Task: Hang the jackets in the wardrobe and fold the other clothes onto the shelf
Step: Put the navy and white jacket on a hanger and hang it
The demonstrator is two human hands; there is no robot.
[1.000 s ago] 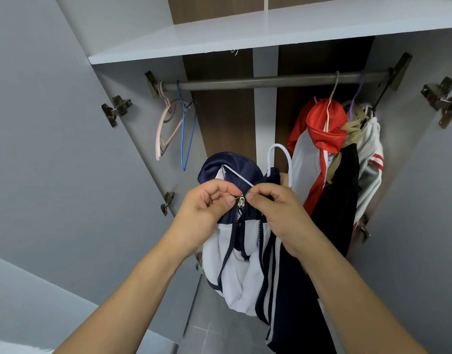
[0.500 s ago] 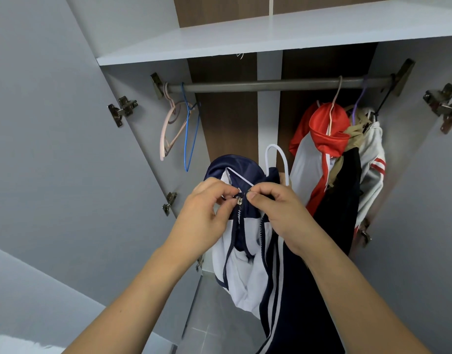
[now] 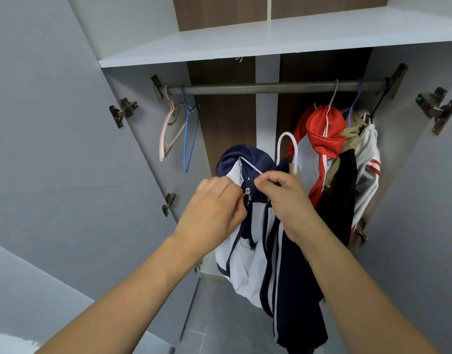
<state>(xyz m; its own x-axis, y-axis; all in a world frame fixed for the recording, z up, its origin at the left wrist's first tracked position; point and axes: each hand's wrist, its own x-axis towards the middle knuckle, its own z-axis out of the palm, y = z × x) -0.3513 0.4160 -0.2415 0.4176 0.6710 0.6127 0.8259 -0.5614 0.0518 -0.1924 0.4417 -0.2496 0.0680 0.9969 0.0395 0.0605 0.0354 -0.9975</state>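
A navy and white jacket point(image 3: 247, 264) hangs in front of me on a white hanger point(image 3: 287, 146), whose hook sticks up free below the grey rail point(image 3: 270, 87). My left hand point(image 3: 214, 210) pinches the jacket's left front edge beside the metal zip pull point(image 3: 247, 193). My right hand point(image 3: 288, 200) pinches the collar on the right side, its fingers curled over the fabric near the hanger's neck. Both halves of the zip meet between my thumbs.
A red and white jacket point(image 3: 322, 149), a black garment point(image 3: 339, 200) and a white jacket point(image 3: 367, 169) hang at the rail's right end. Empty pink hangers point(image 3: 168, 129) and a blue hanger point(image 3: 187, 139) hang at its left. A white shelf point(image 3: 270, 39) runs above. Open doors flank both sides.
My hands and the jacket have stayed almost in place. My left hand has shifted its pinch slightly beside the zip pull, and the view has tilted a little downward.
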